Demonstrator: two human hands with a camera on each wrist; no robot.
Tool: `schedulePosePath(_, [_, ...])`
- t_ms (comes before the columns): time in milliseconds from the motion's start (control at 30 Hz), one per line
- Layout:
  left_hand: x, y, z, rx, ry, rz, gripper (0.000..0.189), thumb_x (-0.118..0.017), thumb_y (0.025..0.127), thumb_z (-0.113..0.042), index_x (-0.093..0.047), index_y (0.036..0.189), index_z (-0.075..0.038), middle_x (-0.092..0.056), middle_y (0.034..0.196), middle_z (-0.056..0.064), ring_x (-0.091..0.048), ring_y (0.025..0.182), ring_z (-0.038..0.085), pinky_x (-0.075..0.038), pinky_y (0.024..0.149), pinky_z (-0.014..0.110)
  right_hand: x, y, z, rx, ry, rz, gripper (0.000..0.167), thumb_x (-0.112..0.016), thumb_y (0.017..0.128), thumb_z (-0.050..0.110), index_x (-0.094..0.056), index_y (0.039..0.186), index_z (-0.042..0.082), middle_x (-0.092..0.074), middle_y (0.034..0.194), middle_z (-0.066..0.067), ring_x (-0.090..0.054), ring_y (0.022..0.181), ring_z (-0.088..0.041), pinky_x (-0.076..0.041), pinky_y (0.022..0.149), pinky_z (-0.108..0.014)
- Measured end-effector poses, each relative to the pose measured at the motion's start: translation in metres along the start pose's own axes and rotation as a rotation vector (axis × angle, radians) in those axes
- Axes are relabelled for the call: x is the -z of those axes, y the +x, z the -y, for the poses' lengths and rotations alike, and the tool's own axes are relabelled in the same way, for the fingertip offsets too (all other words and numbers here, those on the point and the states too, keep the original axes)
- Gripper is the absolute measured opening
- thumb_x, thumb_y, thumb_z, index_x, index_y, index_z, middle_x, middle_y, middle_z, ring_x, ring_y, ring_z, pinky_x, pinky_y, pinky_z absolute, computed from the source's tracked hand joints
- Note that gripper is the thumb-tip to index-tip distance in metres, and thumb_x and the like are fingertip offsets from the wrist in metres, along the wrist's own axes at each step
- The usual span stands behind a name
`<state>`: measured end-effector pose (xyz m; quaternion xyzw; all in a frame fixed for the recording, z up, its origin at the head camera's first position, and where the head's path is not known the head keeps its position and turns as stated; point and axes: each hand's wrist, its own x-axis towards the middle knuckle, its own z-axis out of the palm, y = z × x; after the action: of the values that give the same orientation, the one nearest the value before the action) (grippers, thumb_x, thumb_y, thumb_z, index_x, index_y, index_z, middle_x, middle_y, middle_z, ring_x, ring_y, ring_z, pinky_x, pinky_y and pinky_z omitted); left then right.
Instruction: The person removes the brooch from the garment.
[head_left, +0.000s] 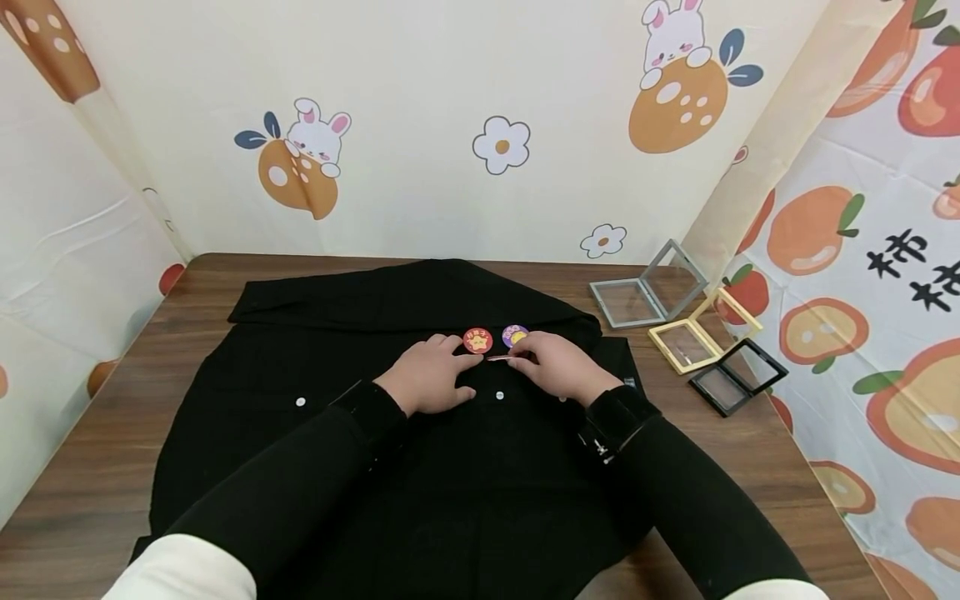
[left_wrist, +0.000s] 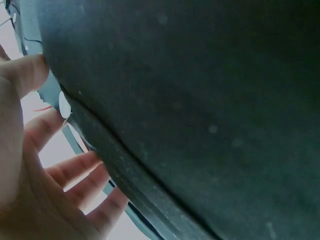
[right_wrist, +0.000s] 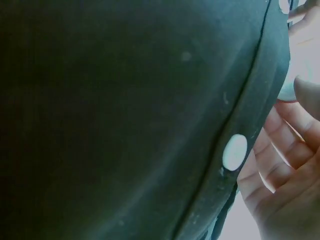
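A black buttoned garment (head_left: 450, 467) lies spread on the table. On it sit a red round badge (head_left: 477, 340) with a yellow paw and a purple badge (head_left: 513, 335) with a yellow centre, side by side. My right hand (head_left: 558, 367) pinches a thin disc-like piece (head_left: 498, 358), seen edge-on, just below the two badges; its face is hidden. My left hand (head_left: 431, 373) rests on the cloth with fingers spread, the index fingertip close to the red badge. In both wrist views, dark cloth covers much of the picture beside the left hand (left_wrist: 55, 185) and the right hand (right_wrist: 290, 165).
Three hinged frames stand partly unfolded at the right: a grey one (head_left: 628, 302), a yellow one (head_left: 684, 346) and a black one (head_left: 722, 390). White buttons (head_left: 500, 396) dot the garment. Wooden tabletop (head_left: 97, 475) shows around it, and a patterned cloth wall (head_left: 420, 167) rises behind.
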<state>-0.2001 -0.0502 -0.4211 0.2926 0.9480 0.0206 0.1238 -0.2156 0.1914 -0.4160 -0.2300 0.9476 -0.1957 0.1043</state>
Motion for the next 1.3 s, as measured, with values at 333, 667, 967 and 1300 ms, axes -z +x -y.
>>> schedulePosePath(333, [0.0, 0.0, 0.002, -0.002, -0.012, 0.002, 0.066, -0.06, 0.099, -0.058, -0.047, 0.157, -0.029, -0.039, 0.16, 0.012, -0.037, 0.146, 0.031, -0.034, 0.117, 0.047, 0.001, 0.007, 0.001, -0.03, -0.022, 0.012, 0.026, -0.057, 0.108, 0.029, -0.074, 0.104, 0.011, -0.065, 0.09, 0.0, -0.057, 0.08, -0.017, -0.048, 0.082, -0.039])
schedulePosePath(667, [0.001, 0.0, 0.002, -0.012, -0.011, -0.004, 0.063, -0.06, 0.1, -0.055, -0.049, 0.156, -0.027, -0.04, 0.16, 0.013, -0.038, 0.145, 0.031, -0.034, 0.117, 0.047, 0.003, 0.016, 0.005, -0.119, 0.06, 0.03, 0.031, -0.052, 0.11, 0.028, -0.071, 0.096, 0.009, -0.051, 0.071, -0.002, -0.052, 0.065, -0.018, -0.044, 0.07, -0.036])
schedulePosePath(967, [0.001, 0.001, 0.003, -0.008, -0.01, -0.005, 0.063, -0.061, 0.1, -0.056, -0.05, 0.155, -0.027, -0.04, 0.16, 0.012, -0.039, 0.145, 0.031, -0.035, 0.117, 0.047, -0.002, 0.023, 0.01, -0.262, 0.075, 0.045, 0.036, -0.048, 0.111, 0.031, -0.072, 0.098, 0.008, -0.053, 0.072, -0.004, -0.055, 0.067, -0.02, -0.045, 0.07, -0.036])
schedulePosePath(1300, [0.003, 0.002, 0.005, -0.013, -0.065, -0.026, 0.061, -0.065, 0.099, -0.051, -0.055, 0.149, -0.017, -0.047, 0.154, 0.011, -0.045, 0.14, 0.029, -0.039, 0.114, 0.046, -0.004, 0.025, 0.016, -0.297, -0.019, 0.033, 0.036, -0.048, 0.11, 0.033, -0.075, 0.107, 0.009, -0.063, 0.083, -0.005, -0.057, 0.072, -0.022, -0.046, 0.074, -0.039])
